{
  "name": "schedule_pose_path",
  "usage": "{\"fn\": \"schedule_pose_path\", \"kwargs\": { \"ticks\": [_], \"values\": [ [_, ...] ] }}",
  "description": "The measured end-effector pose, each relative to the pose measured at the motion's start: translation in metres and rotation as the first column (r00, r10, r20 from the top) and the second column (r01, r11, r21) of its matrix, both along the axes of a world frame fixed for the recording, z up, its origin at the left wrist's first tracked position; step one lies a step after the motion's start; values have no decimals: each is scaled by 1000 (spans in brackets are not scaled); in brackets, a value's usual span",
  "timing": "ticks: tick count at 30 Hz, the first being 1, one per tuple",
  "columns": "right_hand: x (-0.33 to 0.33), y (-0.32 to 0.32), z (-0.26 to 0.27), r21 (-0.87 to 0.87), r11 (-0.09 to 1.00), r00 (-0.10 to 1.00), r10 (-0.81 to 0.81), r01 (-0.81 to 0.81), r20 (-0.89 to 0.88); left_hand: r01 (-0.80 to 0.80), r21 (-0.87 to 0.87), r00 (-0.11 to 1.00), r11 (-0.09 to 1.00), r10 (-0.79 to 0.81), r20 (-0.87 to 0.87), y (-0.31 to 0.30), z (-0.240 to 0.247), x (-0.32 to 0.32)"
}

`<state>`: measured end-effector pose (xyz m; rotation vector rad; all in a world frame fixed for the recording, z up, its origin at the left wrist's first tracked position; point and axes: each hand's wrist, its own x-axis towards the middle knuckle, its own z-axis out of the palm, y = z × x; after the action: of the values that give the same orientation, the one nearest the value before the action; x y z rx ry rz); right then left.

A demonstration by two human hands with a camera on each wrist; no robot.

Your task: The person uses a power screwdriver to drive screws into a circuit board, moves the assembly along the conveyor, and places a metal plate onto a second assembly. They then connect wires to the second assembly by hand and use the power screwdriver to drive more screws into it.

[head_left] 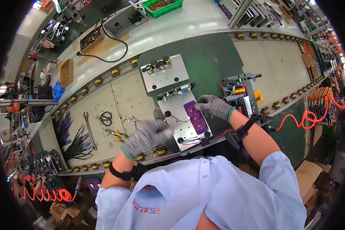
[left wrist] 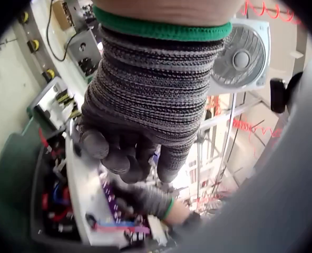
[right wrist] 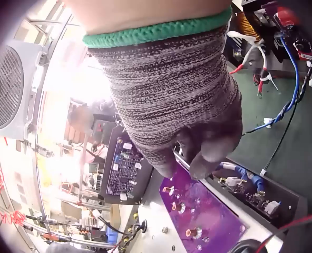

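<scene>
- Both hands, in grey knit gloves with green cuffs, are apart from each other; the left hand is blurred in the head view, over the near left side of a metal plate, its fingers loosely bent and holding nothing visible.
- Right hand has its fingertips at the far end of a purple circuit board, thumb and fingers bent; whether they grip or only touch it, I cannot tell.
- Purple circuit board lies lengthwise along the right side of the metal plate, with small copper-coloured posts standing on its face.
- Thin black cable curves over the metal plate, left of the board; red and blue wires lie at the plate's near end.
- Beyond it, a second metal plate carries black and yellow cylindrical parts; both plates are on a green work surface.
- Right of the board is an assembly with a copper-coloured coil.
- Left of the plates lie a wrench, scissors, yellow-handled pliers and dark bundled wires.
- Green tray of small parts sits on the far bench.
</scene>
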<state>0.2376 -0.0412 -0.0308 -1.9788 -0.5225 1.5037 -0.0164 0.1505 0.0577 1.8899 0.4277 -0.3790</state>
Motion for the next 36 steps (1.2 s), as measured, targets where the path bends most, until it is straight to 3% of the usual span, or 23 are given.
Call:
{"fn": "schedule_pose_path", "kwargs": {
  "ticks": [2, 3, 4, 6, 8, 11, 12, 15, 16, 17, 18, 19, 20, 22, 24, 26, 28, 30, 31, 32, 34, 35, 36],
  "values": [
    [5, 0, -23, 27, 999, 997, 22, -20, -80, 65, -55, 997, 996, -62, 53, -34, -4, -14],
    [7, -1, -27, 44, 999, 989, 24, -18, -143, 185, 27, 981, 982, -183, -61, -42, 0, -12],
    [5, -4, -27, 43, 999, 989, 31, -26, -146, 177, 25, 982, 984, -175, -63, -50, -12, -18],
    [6, -6, -25, 55, 998, 969, -15, 30, -247, 153, 169, 981, 974, -170, 91, -65, -48, -28],
    [5, -10, -23, 27, 998, 965, 53, -48, -257, 98, 103, 991, 990, -106, 78, -73, -44, -12],
    [7, -18, -26, 61, 991, 937, 131, -118, -324, 377, 273, 910, 885, -410, 70, -78, -68, 5],
    [5, -22, -21, 135, 988, 936, 114, -72, -333, 368, 277, 913, 888, -401, 72, -78, -73, 6],
    [1, -35, -20, 224, 974, 940, 94, -20, -329, 146, 172, 947, 974, -188, 261, -75, -75, -5],
    [-1, -37, -23, 242, 970, 946, 89, -11, -313, 142, 177, 949, 974, -185, 255, -72, -71, -14],
    [1, -35, -27, 232, 973, 942, 90, -13, -323, -21, -91, 991, 996, 33, 131, -69, -64, -22],
    [2, -32, -31, 244, 970, 941, 96, -14, -325, -218, -322, 975, 921, 217, -42, -68, -59, -27],
    [4, -29, -36, 219, 975, 939, 114, -43, -325, -374, -354, 927, 857, 352, -128, -71, -63, -32],
    [6, -27, -40, 192, 979, 936, 132, -71, -325, -376, -344, 927, 861, 355, -124, -73, -74, -38],
    [8, -26, -42, 202, 975, 928, 155, -90, -339, -636, -368, 763, 678, 623, -171, -77, -115, -53],
    [5, -28, -39, 165, 981, 946, 148, -103, -289, -665, -318, 744, 675, 633, -212, -87, -160, -62],
    [5, -29, -37, 201, 976, 941, 141, -81, -307, -736, -334, 676, 589, 662, -322, -103, -180, -55],
    [4, -30, -29, 175, 982, 951, 126, -77, -284, -725, -339, 687, 599, 665, -293, -93, -192, -52],
    [1, -30, -19, 151, 980, 963, 161, -130, -215, -608, -402, 794, 684, 519, -316, -65, -184, -52],
    [-2, -31, -13, 131, 975, 976, 191, -177, -104, -671, -410, 740, 617, 589, -325, -44, -202, -57],
    [-6, -34, -6, 103, 971, 977, 215, -215, 6, -766, -433, 638, 476, 647, -417, -14, -201, -51],
    [-13, -49, -2, 96, 931, 881, 294, -351, 371, -763, -219, 645, 609, 744, -177, 36, -185, -36],
    [-15, -57, -2, 190, 912, 885, 275, -364, 375, -723, -127, 686, 679, 727, -16, 57, -182, -23],
    [-16, -67, 4, 274, 889, 885, 242, -366, 396, -592, 181, 805, 785, 565, 184, 77, -184, -11]
  ]
}}
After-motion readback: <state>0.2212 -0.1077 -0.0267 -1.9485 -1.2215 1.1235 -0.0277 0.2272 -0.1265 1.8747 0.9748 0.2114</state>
